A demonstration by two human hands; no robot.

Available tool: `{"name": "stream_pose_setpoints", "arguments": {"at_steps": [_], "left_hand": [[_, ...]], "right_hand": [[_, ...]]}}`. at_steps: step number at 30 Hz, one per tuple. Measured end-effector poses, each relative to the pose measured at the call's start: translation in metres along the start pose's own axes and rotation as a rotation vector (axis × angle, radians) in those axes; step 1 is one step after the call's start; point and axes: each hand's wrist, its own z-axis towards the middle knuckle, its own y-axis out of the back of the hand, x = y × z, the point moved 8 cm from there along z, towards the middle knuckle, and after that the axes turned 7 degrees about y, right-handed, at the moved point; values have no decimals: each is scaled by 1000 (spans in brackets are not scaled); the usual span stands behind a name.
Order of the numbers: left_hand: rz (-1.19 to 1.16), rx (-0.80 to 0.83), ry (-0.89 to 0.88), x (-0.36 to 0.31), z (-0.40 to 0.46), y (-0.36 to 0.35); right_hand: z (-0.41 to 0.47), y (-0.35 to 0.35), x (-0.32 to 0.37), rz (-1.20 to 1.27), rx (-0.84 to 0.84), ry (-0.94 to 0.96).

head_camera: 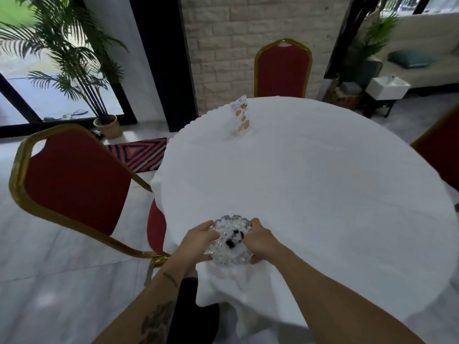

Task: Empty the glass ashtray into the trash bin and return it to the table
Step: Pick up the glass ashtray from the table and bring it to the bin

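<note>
A round cut-glass ashtray (229, 253) with dark ash and butts in its middle sits at the near left edge of the round table (310, 194), which is covered by a white cloth. My left hand (198, 238) grips the ashtray's left rim. My right hand (259, 238) grips its right rim, with fingers over the edge. Whether the ashtray rests on the cloth or is slightly raised is unclear. No trash bin is in view.
A red and gold chair (74, 184) stands close at the left of the table, another chair (283, 68) at the far side, a third chair (439, 155) at the right. A menu card (241, 115) stands upright on the far part of the cloth. A potted palm (74, 60) stands by the window.
</note>
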Motion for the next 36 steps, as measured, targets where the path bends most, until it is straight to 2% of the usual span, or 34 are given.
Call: {"name": "stream_pose_setpoints", "arguments": {"at_steps": [6, 8, 13, 20, 28, 32, 36], "left_hand": [[2, 37, -106, 2, -32, 58], [-19, 30, -156, 5, -45, 86], [98, 3, -233, 27, -69, 160], [173, 21, -193, 77, -92, 226], [237, 40, -127, 133, -65, 245], [274, 47, -73, 171, -17, 241], [381, 0, -117, 208, 47, 229]], "right_hand": [[-38, -36, 42, 147, -23, 67], [-53, -59, 52, 189, -19, 71], [-86, -136, 72, 328, -78, 70], [-118, -237, 86, 461, -88, 56], [-100, -288, 61, 389, 11, -23], [-69, -309, 18, 380, 19, -67], [-17, -330, -36, 394, -3, -58]]}}
